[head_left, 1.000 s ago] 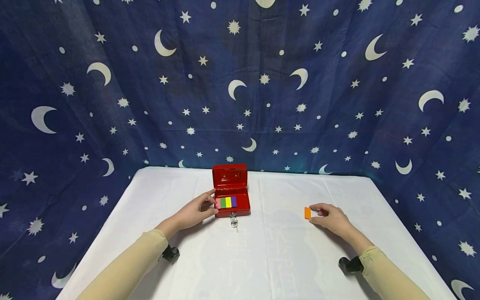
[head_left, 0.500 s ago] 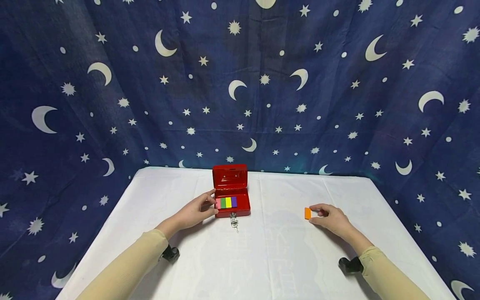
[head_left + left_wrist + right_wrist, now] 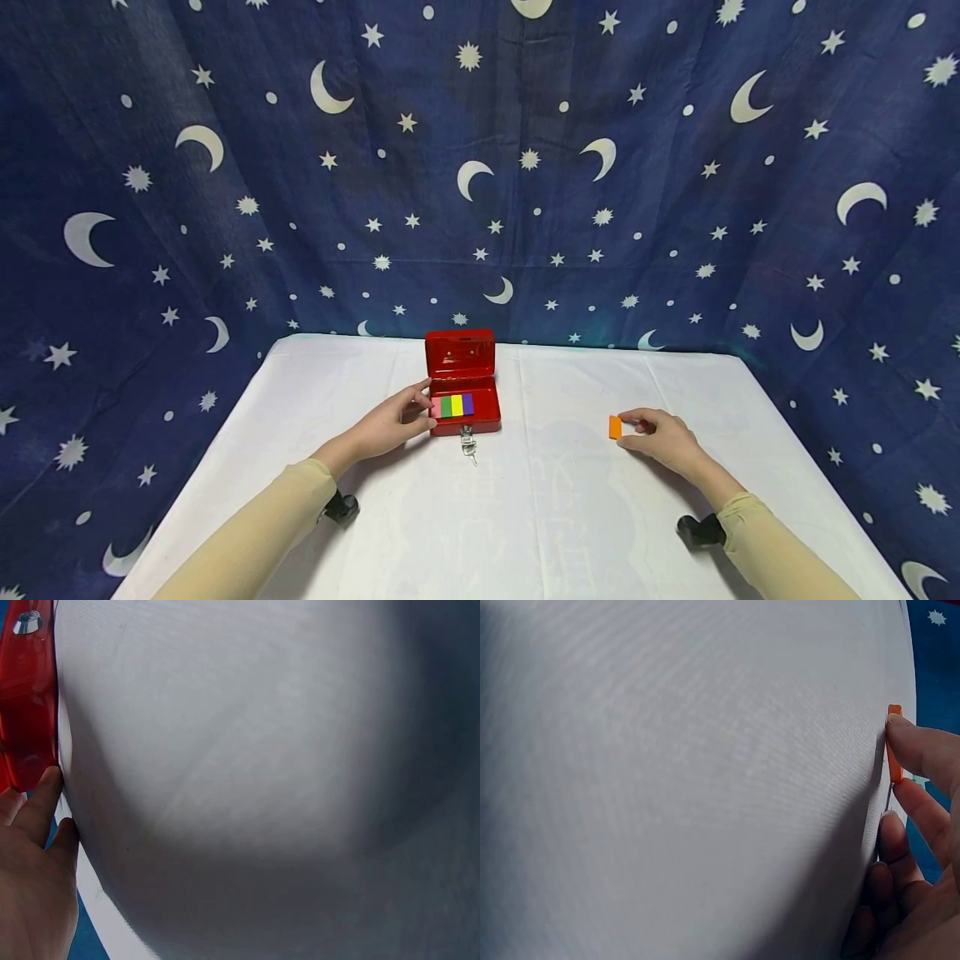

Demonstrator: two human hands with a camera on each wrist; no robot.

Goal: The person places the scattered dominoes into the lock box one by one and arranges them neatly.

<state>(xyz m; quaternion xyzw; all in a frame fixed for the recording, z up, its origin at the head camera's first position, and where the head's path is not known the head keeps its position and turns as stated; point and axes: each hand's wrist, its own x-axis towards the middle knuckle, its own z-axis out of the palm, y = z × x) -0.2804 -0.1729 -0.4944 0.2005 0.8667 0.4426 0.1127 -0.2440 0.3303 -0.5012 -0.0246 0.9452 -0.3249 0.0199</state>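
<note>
A red metal cash box [image 3: 487, 407] stands with its lid [image 3: 460, 354] raised toward the back. Inside, at its left end, a row of pink, green, yellow [image 3: 457, 405] and purple rectangular pieces lies side by side. My left hand [image 3: 386, 425] rests against the left end of the box, thumb by the front corner and index finger near the hinge. In the left wrist view its fingertips meet the red wall [image 3: 28, 697]. Farther right, my right hand [image 3: 667, 440] pinches a small flat orange block [image 3: 615, 427] by its two ends, thumb and index finger, at the tabletop.
A lock with keys [image 3: 468, 446] hangs at the front of the box. White cloth [image 3: 540, 517] covers the table, and a dark blue curtain [image 3: 525, 208] with moons and stars rises behind it and on both sides. Black wrist cameras [image 3: 699, 532] sit under the sleeves.
</note>
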